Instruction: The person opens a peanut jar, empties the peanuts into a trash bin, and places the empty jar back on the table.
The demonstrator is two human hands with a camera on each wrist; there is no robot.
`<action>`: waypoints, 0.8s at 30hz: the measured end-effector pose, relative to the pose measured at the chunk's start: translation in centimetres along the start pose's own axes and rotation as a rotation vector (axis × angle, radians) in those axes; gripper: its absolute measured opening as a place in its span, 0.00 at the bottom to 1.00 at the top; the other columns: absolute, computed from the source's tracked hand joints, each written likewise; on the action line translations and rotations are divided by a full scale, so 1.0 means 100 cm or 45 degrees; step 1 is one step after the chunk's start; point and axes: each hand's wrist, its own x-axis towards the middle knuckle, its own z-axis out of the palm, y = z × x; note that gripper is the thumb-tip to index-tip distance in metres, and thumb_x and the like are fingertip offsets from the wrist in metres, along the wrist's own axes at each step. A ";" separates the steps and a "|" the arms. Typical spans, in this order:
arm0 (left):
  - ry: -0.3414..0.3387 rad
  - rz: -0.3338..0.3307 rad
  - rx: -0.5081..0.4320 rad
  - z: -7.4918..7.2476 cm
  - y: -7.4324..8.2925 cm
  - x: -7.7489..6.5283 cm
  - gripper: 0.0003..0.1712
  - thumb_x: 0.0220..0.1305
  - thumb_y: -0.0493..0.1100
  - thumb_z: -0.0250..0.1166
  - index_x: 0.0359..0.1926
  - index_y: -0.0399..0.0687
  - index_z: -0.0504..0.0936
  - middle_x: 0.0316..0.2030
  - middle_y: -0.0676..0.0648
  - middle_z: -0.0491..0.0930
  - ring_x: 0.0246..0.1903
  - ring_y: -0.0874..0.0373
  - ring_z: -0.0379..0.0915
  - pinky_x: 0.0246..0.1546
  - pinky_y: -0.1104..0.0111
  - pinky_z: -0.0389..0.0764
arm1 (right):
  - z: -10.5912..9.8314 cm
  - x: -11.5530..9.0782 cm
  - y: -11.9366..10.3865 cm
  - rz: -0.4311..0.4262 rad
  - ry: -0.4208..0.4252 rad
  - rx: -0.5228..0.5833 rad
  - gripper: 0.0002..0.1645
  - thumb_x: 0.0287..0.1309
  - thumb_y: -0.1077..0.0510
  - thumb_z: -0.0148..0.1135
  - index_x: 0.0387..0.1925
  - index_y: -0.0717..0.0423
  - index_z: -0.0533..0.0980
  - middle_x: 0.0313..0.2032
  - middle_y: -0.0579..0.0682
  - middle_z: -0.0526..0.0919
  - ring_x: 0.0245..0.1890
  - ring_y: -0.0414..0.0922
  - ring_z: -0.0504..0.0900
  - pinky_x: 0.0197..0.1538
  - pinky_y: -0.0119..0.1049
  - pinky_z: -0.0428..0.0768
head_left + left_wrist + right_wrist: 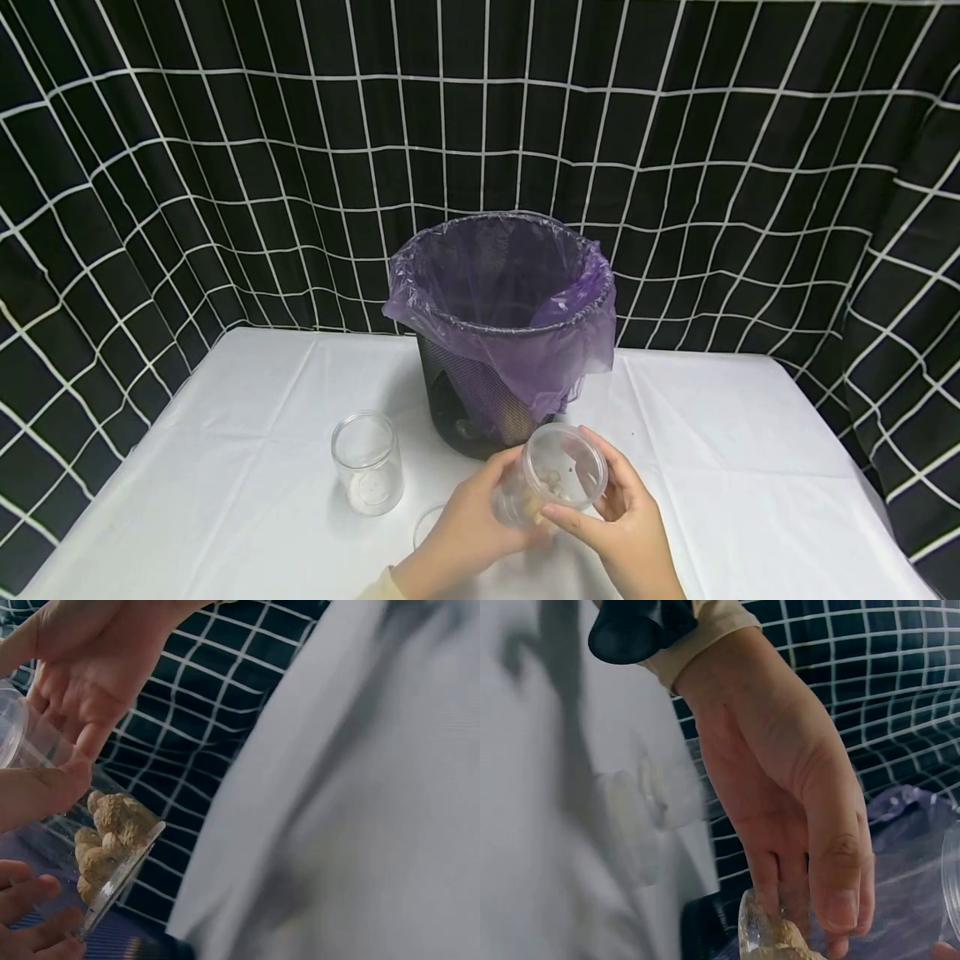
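Both hands are around a clear plastic jar (566, 467), tilted with its round mouth up and towards the right. Whole peanuts in shells (112, 829) are bunched at its base. My right hand (633, 525) grips it near the rim, thumb on the near side. Lower down, my left hand (468, 517) holds the jar's body, slightly blurred in the head view. In the right wrist view, the left hand's fingers and thumb lie along the jar beside the peanuts. Just behind the jar stands a black mesh bin (442, 392) lined with a purple bag (525, 358).
A second clear jar (367, 467) stands upright on the white tablecloth (247, 467), left of the hands. A thin clear round rim (420, 525) shows partly behind the left hand. A black cloth with a white grid (300, 167) hangs around the table.
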 end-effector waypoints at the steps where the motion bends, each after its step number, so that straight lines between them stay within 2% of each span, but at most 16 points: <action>1: 0.010 0.008 0.008 -0.002 0.002 0.000 0.48 0.46 0.48 0.80 0.69 0.59 0.68 0.64 0.50 0.77 0.65 0.45 0.71 0.65 0.39 0.72 | 0.000 0.001 -0.002 -0.011 -0.007 0.021 0.51 0.44 0.71 0.75 0.70 0.54 0.65 0.62 0.40 0.75 0.62 0.27 0.73 0.61 0.17 0.74; 4: 0.031 0.033 0.035 -0.010 0.010 -0.002 0.49 0.46 0.48 0.80 0.70 0.55 0.68 0.64 0.49 0.77 0.66 0.47 0.71 0.67 0.40 0.71 | 0.000 0.002 -0.009 -0.028 -0.029 0.072 0.50 0.45 0.73 0.73 0.71 0.55 0.64 0.62 0.40 0.75 0.63 0.29 0.73 0.62 0.18 0.75; 11: 0.097 0.064 0.065 -0.026 0.025 -0.004 0.52 0.42 0.51 0.82 0.70 0.57 0.69 0.62 0.51 0.78 0.65 0.51 0.72 0.67 0.45 0.72 | -0.001 0.006 -0.025 -0.041 -0.100 0.156 0.47 0.51 0.73 0.69 0.71 0.54 0.63 0.65 0.45 0.73 0.66 0.32 0.72 0.64 0.20 0.74; 19: 0.160 0.206 0.108 -0.040 0.032 -0.002 0.51 0.41 0.46 0.83 0.69 0.60 0.71 0.60 0.54 0.79 0.62 0.57 0.74 0.67 0.52 0.75 | 0.000 0.012 -0.039 -0.066 -0.138 0.227 0.46 0.50 0.75 0.68 0.71 0.56 0.63 0.65 0.47 0.74 0.66 0.36 0.74 0.65 0.24 0.75; 24: 0.179 0.284 0.142 -0.048 0.039 -0.002 0.52 0.41 0.45 0.83 0.70 0.57 0.70 0.63 0.54 0.76 0.63 0.56 0.73 0.67 0.54 0.75 | 0.004 0.016 -0.045 -0.097 -0.138 0.261 0.47 0.49 0.75 0.68 0.71 0.58 0.63 0.65 0.48 0.74 0.65 0.38 0.74 0.64 0.26 0.77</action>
